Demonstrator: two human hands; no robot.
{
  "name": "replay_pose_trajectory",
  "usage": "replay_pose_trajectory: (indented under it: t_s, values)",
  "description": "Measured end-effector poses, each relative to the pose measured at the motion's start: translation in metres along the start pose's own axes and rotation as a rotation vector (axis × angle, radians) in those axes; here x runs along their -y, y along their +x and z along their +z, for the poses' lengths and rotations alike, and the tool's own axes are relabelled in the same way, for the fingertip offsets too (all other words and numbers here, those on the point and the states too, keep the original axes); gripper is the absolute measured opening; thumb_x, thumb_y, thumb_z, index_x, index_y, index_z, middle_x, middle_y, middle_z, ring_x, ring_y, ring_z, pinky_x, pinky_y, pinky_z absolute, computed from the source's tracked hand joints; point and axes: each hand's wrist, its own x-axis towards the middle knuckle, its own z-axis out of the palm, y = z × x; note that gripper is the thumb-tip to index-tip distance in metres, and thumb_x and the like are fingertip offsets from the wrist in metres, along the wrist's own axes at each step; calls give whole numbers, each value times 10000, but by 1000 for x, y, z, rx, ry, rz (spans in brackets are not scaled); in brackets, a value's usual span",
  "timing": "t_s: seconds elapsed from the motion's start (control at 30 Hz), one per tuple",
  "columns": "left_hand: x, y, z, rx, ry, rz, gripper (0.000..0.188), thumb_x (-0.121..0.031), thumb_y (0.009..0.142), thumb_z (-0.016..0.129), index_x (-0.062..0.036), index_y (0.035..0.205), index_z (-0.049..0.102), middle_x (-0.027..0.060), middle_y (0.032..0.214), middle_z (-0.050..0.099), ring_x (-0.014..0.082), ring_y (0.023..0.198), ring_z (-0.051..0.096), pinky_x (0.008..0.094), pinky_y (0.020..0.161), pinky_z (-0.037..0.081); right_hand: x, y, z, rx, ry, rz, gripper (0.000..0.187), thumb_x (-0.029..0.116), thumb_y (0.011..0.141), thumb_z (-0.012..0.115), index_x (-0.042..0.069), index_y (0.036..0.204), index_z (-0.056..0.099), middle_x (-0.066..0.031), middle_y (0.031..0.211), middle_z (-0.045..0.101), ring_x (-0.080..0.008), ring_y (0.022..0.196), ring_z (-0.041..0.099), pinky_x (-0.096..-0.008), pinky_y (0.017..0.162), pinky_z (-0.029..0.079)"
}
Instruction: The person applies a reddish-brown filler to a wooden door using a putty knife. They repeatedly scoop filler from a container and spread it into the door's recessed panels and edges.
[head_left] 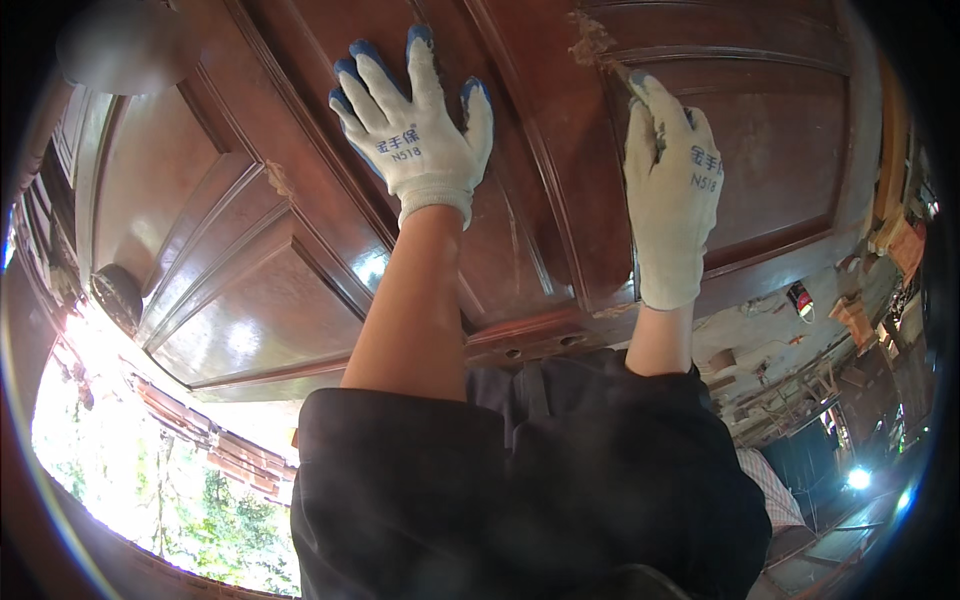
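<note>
A large reddish-brown wooden door with raised panels lies in front of me. My left hand, in a white glove with blue fingertips, rests flat on it with the fingers spread. To the right, my right hand wears a matching glove, its fingers curled together at the door. What they hold, if anything, is too small to make out. Just beyond those fingertips is a rough, pale brown patch on the wood. A smaller patch of the same kind marks a moulding left of my left hand.
Two round holes show in the door's near edge. A dark round object sits at the left side. On the littered floor at right lies a small red-and-black item. A bright lamp shines at lower right.
</note>
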Motion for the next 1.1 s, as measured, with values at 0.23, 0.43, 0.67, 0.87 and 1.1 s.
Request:
replay_pose_trajectory:
  t_s: [0.23,0.43,0.67,0.87,1.1]
  values:
    - [-3,1,1,17,-2,-5,694,-469,869,604,-213,1483,411,304,1545,264,516,1439,222,631,1172,166,-2,0,2,-40,-5,-14,198,186,983,596,117,1158,654,-75,768,597,-204,590,655,-341,499,543]
    - [-4,1,-1,29,2,-14,687,-469,880,593,-214,1489,405,298,1551,258,511,1446,209,628,1176,156,3,0,3,-39,-48,-14,197,150,959,628,108,1147,668,-72,766,597,-199,587,650,-324,497,545]
    - [-4,0,-1,31,-8,-17,684,-454,874,593,-215,1487,407,299,1549,260,515,1441,216,635,1172,157,-1,-2,11,-60,79,14,237,127,952,638,95,1185,666,-71,746,577,-176,554,597,-315,494,521]
    - [-4,1,-1,22,-3,-10,689,-458,869,595,-217,1486,408,300,1545,268,519,1435,226,638,1169,165,0,-12,27,-54,94,87,254,139,951,643,110,1201,669,-84,792,577,-179,566,608,-328,501,523]
    - [-4,1,-1,21,-16,-16,694,-462,867,599,-215,1487,409,304,1551,260,518,1440,217,632,1174,158,-6,-13,24,-59,131,48,266,153,948,648,144,1212,674,-90,829,582,-200,576,633,-344,507,537]
